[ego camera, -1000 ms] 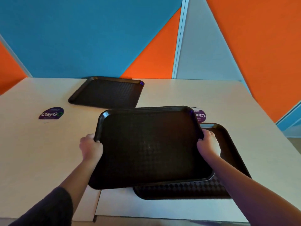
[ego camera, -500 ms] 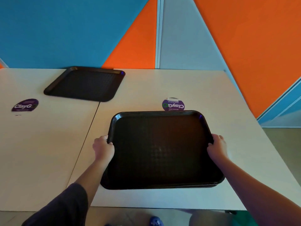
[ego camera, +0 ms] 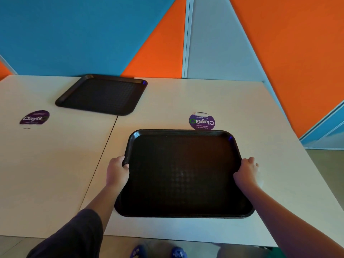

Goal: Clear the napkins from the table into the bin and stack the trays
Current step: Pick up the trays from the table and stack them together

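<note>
A wall (ego camera: 93,34) of blue, orange and pale grey panels fills the far half of the view. Below it lie two pale tables pushed together, the left table (ego camera: 46,164) and the right table (ego camera: 251,108), meeting along a dark seam that runs from the far middle toward the near left. On the right table, near the person, sits the near tray (ego camera: 184,174), black with a textured floor and raised rim; a thin second edge shows under its near side, so it appears to rest on another tray, though I cannot tell that for certain. The far tray (ego camera: 102,94), also black, lies flat across the seam by the wall, well apart from the near tray. A dark sleeve (ego camera: 74,237) covers the left upper arm at the near left. The left hand (ego camera: 117,171) grips the near tray's left rim, thumb hooked over the edge. The right hand (ego camera: 246,172) holds the right rim, fingers curled round its outer side. A purple round sticker (ego camera: 202,121) sits just beyond the near tray's far edge, and a second one, the left sticker (ego camera: 34,117), lies on the left table, near the far tray. Blue shoes (ego camera: 158,253) show blurred at the bottom edge, under the table's near side.
</note>
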Action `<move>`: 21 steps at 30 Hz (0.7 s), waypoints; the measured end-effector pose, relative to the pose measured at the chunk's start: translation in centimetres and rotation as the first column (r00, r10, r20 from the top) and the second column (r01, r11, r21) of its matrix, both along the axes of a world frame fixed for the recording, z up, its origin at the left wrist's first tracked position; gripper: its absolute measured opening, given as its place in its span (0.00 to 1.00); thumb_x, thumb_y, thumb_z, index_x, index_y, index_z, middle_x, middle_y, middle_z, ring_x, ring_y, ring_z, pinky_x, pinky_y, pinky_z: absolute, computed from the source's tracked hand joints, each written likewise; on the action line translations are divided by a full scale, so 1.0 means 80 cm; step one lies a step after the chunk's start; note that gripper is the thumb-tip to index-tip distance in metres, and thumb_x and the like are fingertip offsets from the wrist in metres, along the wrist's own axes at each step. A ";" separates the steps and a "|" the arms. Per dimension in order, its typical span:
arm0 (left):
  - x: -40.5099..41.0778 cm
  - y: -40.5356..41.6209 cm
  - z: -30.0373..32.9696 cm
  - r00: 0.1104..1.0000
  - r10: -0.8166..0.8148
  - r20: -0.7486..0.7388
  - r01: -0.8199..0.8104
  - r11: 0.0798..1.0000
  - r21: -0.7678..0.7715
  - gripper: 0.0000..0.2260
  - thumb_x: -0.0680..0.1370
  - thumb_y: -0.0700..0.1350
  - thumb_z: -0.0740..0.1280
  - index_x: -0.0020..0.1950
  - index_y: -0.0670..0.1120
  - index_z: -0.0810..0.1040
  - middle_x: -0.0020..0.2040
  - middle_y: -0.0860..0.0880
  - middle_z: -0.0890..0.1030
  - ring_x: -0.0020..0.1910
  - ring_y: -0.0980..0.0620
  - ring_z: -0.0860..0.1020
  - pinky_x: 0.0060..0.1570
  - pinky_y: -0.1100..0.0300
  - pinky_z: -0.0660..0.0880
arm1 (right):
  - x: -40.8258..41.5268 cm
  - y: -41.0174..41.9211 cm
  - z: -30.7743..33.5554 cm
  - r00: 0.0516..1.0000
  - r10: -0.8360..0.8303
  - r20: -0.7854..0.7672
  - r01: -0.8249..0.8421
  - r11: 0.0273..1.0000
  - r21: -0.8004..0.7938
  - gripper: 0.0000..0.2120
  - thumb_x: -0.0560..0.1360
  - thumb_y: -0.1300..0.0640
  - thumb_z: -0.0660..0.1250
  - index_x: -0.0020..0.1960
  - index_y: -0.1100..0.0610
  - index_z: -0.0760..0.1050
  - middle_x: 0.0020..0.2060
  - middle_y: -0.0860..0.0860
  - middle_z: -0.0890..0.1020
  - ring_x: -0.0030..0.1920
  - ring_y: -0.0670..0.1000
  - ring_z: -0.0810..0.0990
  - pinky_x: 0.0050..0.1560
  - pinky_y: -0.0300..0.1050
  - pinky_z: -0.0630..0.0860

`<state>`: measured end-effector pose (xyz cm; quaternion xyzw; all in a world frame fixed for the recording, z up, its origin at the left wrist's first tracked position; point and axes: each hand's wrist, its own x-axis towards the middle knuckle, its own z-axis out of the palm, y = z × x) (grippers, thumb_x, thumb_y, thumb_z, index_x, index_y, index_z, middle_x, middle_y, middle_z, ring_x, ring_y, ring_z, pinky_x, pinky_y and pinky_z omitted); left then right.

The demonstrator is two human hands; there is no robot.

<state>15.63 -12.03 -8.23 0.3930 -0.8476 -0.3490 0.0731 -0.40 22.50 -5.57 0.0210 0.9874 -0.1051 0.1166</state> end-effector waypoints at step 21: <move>-0.046 -0.087 0.030 0.982 -0.134 0.130 0.124 0.989 0.081 0.30 0.76 0.54 0.65 0.74 0.45 0.58 0.72 0.43 0.62 0.71 0.44 0.62 0.67 0.49 0.64 | -0.027 -0.149 0.025 0.982 0.177 -0.067 -0.178 0.984 -0.005 0.31 0.72 0.63 0.62 0.72 0.55 0.57 0.71 0.57 0.58 0.70 0.59 0.58 0.67 0.56 0.62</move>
